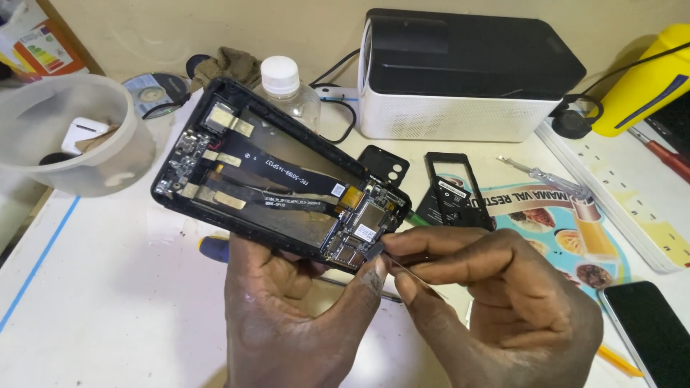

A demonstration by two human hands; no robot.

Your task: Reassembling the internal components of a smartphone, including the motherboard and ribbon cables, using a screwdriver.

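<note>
Left hand point(287, 316) grips the opened phone point(280, 172) from underneath, fingers curled under its near edge, thumb up against the near right corner. Phone is lifted off the table, tilted, back cover off, boards and flat ribbon cables showing. Right hand point(496, 302) is pinched shut on thin metal tweezers point(410, 269), tips touching a small part at the phone's near right corner, just beside the left thumb. What the tips hold is too small to tell. Most of the tweezers is hidden inside the fingers.

Under the phone, a screwdriver with blue-yellow handle point(214, 248) pokes out, mostly covered. Right of the hands: black plastic frame point(456, 190) on a printed mat point(553, 215), small black camera cover point(384, 167), clear-handled tester screwdriver point(546, 179). Near right, a dark phone point(650, 330) cut off by the frame edge. Far: white box with black lid point(460, 72), clear bottle with white cap point(287, 90) partly behind the phone, yellow object point(647, 79) cut off at far right. Left: translucent plastic tub point(72, 129), contents unclear, and a disc point(154, 90) behind it. White table point(108, 309).
</note>
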